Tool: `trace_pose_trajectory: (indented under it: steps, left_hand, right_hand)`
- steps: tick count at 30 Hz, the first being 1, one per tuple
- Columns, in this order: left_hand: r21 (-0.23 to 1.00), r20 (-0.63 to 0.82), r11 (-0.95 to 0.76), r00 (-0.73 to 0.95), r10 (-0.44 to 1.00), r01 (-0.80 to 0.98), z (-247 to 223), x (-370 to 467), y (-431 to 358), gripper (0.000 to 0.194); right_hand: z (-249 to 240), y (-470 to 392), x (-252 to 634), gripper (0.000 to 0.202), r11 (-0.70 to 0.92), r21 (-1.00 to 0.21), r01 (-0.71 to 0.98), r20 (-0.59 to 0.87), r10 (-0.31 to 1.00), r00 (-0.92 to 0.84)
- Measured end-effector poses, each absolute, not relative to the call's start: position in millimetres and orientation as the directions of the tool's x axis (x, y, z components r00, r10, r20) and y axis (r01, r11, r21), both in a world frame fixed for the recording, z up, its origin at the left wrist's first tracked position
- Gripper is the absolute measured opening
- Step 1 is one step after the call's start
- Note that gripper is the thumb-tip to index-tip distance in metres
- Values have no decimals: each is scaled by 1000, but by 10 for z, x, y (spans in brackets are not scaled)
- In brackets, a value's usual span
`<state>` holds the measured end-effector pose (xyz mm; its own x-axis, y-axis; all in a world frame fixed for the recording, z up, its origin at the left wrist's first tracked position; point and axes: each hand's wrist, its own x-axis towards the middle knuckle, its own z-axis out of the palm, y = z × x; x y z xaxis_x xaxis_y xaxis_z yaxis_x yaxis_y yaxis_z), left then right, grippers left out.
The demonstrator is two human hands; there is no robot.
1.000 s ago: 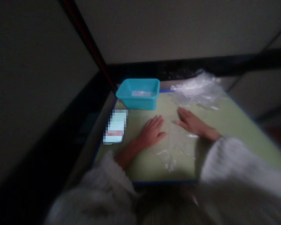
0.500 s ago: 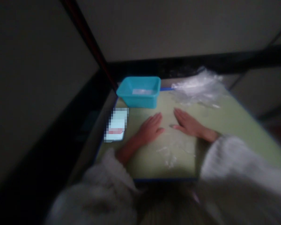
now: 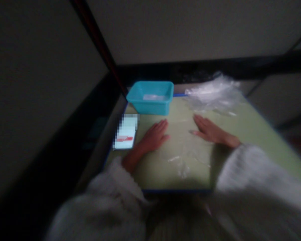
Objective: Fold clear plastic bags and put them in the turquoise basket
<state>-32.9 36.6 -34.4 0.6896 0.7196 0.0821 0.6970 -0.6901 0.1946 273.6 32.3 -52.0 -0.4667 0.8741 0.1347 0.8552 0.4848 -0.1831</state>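
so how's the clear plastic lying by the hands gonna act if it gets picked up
The clear plastic will probably be floppy, since its near end looks wrinkled. The table shows through it, so it is likely thin and light. Its shiny glints suggest it may be slippery.

Some dim indoor spot, home or workplace I can't tell — plain walls (image 3: 203, 33) and a blue-edged table (image 3: 256, 134).
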Motion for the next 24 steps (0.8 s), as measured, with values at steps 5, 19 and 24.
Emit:
trace_pose_trajectory:
  steps: [5, 19, 24]
  left_hand:
    - [202, 84, -686, 686, 723, 699, -345, -309, 359, 58]
    - [249, 187, -598, 568, 802, 762, -243, -367, 426, 43]
    - [319, 258, -657, 604, 754, 683, -212, -158, 294, 45]
  right_hand:
    - [-484, 327, 2781, 83, 469, -191, 862, 104, 883, -458]
    - [-17, 184, 2685, 79, 454, -304, 837, 199, 890, -411]
    - [-269, 252, 2481, 78, 577, -272, 770, 183, 817, -548]
